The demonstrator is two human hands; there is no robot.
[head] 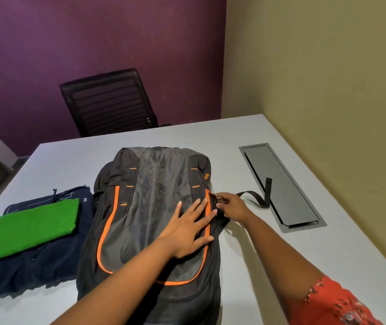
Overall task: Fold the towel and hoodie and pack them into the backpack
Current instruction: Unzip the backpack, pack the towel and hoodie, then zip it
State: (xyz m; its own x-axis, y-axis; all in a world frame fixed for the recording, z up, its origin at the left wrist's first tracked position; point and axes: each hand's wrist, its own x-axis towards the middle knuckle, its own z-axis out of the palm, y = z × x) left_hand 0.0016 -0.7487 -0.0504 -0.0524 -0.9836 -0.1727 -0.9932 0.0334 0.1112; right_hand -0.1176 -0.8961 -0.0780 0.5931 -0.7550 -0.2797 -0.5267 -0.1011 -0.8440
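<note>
On backpack (149,207), left hand (187,231) flat, fingers spread, right hand (233,207) pinching zipper pull (220,200).

A pale grey tabletop (304,266) carries a backpack (149,207) lying flat under the left fingers (196,207), a folded navy hoodie (35,266) left of them, and a recessed cable tray (283,186) beyond the right fingers (222,199).

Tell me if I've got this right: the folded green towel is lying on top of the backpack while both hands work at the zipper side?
Not quite. In the head view the green towel lies on the folded navy hoodie, beside the backpack, not on it. The rest holds: the left hand presses flat on the backpack and the right hand grips at its zipper edge.
</note>
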